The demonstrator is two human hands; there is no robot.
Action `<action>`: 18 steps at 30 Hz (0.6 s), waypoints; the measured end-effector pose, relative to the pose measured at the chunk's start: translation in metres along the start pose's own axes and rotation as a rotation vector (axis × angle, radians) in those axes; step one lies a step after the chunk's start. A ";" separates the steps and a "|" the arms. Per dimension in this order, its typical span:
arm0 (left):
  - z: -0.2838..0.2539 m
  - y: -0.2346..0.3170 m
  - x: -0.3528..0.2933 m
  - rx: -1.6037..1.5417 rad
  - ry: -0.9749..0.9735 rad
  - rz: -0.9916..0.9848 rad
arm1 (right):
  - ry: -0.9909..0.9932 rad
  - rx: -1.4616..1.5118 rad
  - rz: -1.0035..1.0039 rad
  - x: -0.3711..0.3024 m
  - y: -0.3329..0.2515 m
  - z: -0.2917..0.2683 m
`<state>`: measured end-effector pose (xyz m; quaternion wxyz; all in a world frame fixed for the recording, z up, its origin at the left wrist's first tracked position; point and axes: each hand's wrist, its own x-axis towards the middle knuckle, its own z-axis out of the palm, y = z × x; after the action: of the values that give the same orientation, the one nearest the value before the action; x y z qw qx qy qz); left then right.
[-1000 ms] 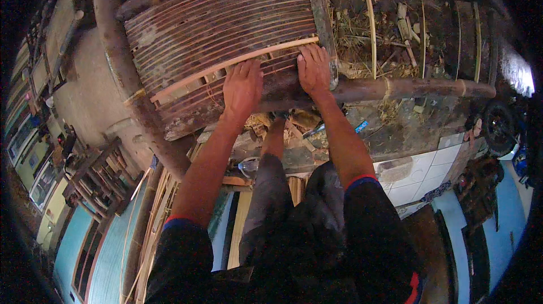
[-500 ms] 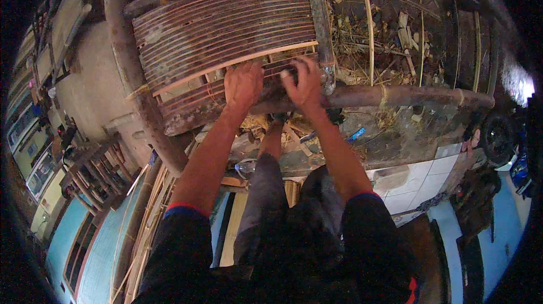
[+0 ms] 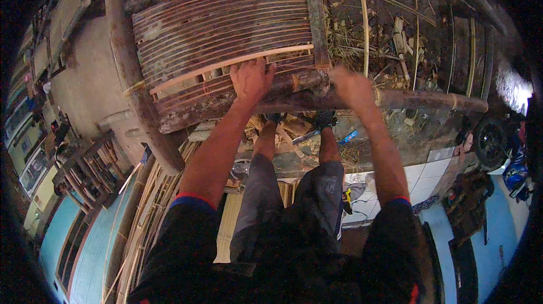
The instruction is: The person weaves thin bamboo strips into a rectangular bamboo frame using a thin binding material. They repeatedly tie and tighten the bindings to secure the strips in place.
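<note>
A frame of thick dark bamboo poles (image 3: 283, 102) lies before me, with thin parallel bamboo slats (image 3: 226, 21) across its left section. One pale bamboo strip (image 3: 192, 72) runs slantwise over the nearer slats, bowed slightly. My left hand (image 3: 251, 81) is closed over this strip, its fingers curled across the edge. Off to the right, my right hand (image 3: 355, 90) is beside the corner where the cross pole (image 3: 318, 21) meets the near pole. Motion smears its fingers, so whether it holds anything cannot be made out. A reddish cord (image 3: 322, 67) shows at that corner.
Wood scraps and straw (image 3: 403, 41) lie under the frame's right section. Long bamboo strips (image 3: 153, 196) are bundled at lower left. A blue packet (image 3: 348, 137) is on the ground near my feet. Further right are white tiles (image 3: 421, 182) and a wheel (image 3: 491, 141).
My right hand has moved right, from over the slats to past the corner post. My left hand has shifted slightly right along the pale strip. My legs show more fully.
</note>
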<state>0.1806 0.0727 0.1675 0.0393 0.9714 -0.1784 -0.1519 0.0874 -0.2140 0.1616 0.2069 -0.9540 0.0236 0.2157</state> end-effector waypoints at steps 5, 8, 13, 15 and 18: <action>0.015 -0.014 -0.008 -0.058 0.212 0.090 | 0.296 -0.235 0.370 -0.027 0.140 -0.087; 0.005 -0.012 0.000 -0.104 0.075 0.071 | 0.432 -0.238 0.502 -0.049 0.177 -0.074; -0.015 -0.015 -0.003 -0.465 0.059 -0.169 | 0.566 -0.213 0.300 -0.004 0.016 -0.028; -0.023 -0.012 -0.002 -0.667 0.041 -0.196 | 0.420 0.014 0.092 0.007 -0.042 -0.002; -0.025 -0.009 -0.001 -0.804 0.051 -0.190 | 0.022 0.785 0.194 0.033 -0.114 0.020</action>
<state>0.1908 0.0818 0.1900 0.4059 0.8941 -0.0133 -0.1886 0.1245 -0.1003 0.1748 0.5341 -0.7981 0.1962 0.1984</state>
